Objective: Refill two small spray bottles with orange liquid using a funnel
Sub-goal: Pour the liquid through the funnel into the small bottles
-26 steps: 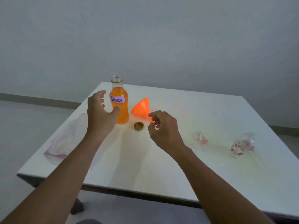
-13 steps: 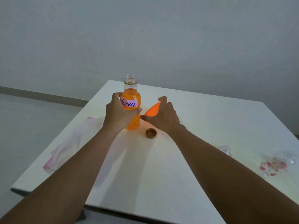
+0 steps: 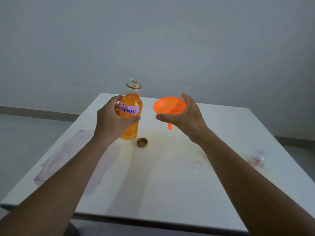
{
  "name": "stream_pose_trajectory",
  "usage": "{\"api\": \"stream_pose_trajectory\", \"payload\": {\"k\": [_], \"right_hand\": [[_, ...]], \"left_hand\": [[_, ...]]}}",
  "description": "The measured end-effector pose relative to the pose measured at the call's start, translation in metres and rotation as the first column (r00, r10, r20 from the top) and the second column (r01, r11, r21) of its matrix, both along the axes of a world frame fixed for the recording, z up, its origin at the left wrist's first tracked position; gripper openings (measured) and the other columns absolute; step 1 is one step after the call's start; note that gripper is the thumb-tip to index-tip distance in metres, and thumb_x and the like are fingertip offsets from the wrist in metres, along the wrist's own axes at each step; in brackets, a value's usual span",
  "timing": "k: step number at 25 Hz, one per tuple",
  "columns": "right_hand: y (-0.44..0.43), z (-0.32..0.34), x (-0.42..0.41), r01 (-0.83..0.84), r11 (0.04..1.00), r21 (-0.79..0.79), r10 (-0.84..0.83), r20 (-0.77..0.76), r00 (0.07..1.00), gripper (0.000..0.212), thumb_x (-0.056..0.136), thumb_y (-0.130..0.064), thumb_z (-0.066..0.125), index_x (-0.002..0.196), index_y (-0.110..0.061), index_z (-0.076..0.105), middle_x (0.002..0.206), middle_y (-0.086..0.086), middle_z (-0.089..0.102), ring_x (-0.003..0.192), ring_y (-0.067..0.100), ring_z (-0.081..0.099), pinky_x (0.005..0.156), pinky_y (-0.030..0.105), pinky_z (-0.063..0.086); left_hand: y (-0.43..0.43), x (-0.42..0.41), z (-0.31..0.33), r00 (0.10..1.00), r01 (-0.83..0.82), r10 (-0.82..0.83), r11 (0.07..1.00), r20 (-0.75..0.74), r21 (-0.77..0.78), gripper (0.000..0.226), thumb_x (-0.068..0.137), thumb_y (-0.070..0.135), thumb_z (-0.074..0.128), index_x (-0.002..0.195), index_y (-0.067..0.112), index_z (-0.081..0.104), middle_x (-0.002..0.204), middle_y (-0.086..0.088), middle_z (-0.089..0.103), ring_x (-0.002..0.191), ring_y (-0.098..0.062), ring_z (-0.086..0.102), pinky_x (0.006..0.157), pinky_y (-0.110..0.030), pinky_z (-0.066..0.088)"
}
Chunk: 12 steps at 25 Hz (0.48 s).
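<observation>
A clear glass bottle [image 3: 132, 103] of orange liquid, labelled "Spray", stands uncapped at the far middle of the white table [image 3: 153, 184]. My left hand [image 3: 112, 121] is wrapped around its body. My right hand [image 3: 185, 120] holds an orange funnel [image 3: 169, 106] upright above the table, spout pointing down. One small clear spray bottle [image 3: 255, 161] with red specks lies on its side at the right, blurred. Another small clear item [image 3: 199, 165] lies beside my right forearm, partly hidden.
A gold bottle cap [image 3: 142, 142] lies upside down just in front of the glass bottle. A pale pink plastic bag [image 3: 56, 166] is spread along the table's left edge. A grey wall rises behind the table.
My left hand closed around the glass bottle. My right hand took the funnel off the table and raised it upright. The view shifted closer and to the left.
</observation>
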State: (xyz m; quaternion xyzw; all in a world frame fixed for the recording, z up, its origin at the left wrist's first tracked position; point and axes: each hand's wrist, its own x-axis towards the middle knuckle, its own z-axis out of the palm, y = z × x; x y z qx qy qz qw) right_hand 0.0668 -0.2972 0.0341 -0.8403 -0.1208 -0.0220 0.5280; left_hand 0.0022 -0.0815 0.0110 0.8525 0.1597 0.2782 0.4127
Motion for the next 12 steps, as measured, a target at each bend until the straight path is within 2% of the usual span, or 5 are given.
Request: {"api": "stream_pose_trajectory", "payload": {"k": [2,5,8,12], "right_hand": [[-0.036,0.018,-0.013,-0.023,0.996,0.082,0.025,-0.024,0.999,0.123,0.048,-0.048,0.097,0.152,-0.019,0.038,0.144,-0.003,0.051,0.128,0.016,0.053,0.102,0.035,0.049],[-0.082,0.035,-0.027,-0.085,0.991,0.106,0.091,-0.048,0.995,0.11,0.044,-0.048,0.097,0.141,-0.019,0.054,0.125,-0.006,0.065,0.113,0.011,0.064,0.092,0.029,0.054],[-0.116,0.039,-0.039,-0.087,0.995,0.041,0.088,-0.028,0.996,0.105,0.048,-0.049,0.097,0.14,-0.022,0.055,0.123,-0.009,0.064,0.11,0.007,0.063,0.085,0.023,0.051],[-0.142,0.032,-0.044,-0.034,0.999,0.002,0.034,-0.003,0.999,0.11,0.041,-0.059,0.093,0.139,-0.025,0.056,0.123,-0.011,0.062,0.11,0.007,0.061,0.086,0.026,0.053]], "left_hand": [[-0.017,-0.011,0.009,0.998,0.044,-0.045,0.999,0.046,0.004,0.08,0.063,0.042,0.09,0.132,0.026,0.054,0.119,0.005,0.065,0.103,-0.016,0.061,0.076,-0.025,0.048],[-0.044,-0.024,0.016,0.991,0.108,-0.109,0.994,0.079,0.011,0.077,0.062,0.038,0.091,0.13,0.026,0.056,0.111,0.009,0.066,0.098,-0.012,0.061,0.069,-0.014,0.042],[-0.07,-0.031,0.013,0.985,0.158,-0.159,0.987,0.074,0.02,0.076,0.062,0.039,0.091,0.129,0.024,0.057,0.111,0.007,0.067,0.097,-0.012,0.061,0.068,-0.011,0.041],[-0.096,-0.03,0.005,0.98,0.191,-0.192,0.981,0.043,0.032,0.08,0.063,0.042,0.09,0.132,0.023,0.056,0.118,0.004,0.066,0.1,-0.013,0.06,0.069,-0.015,0.042]]}}
